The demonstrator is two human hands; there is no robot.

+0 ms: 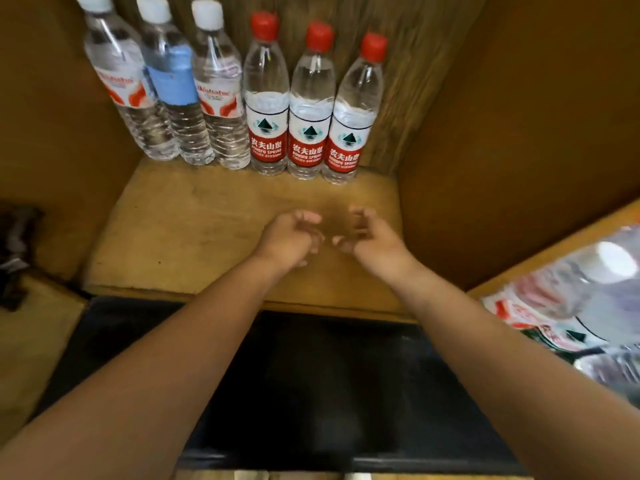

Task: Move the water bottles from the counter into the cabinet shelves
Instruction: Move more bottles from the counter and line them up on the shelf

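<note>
With six bottles (266, 98) lined along the shelf (207, 220) back to leave room in front, both hands (294, 237) hover loosely curled, holding nothing.

Your far-left clear plastic white-capped bottle (117, 81) has its cap clipped up top, blurry bottle pile (571, 306) runs off the right edge, dark smeared thing (15, 251) at the left, can't tell what

Six bottles (266, 95) shelved; both hands (291, 237) seemingly empty.

Six bottles (242, 98) are standing in a row along the shelf (194, 230) back; blurred ones (571, 306), seemingly lying, right.
</note>
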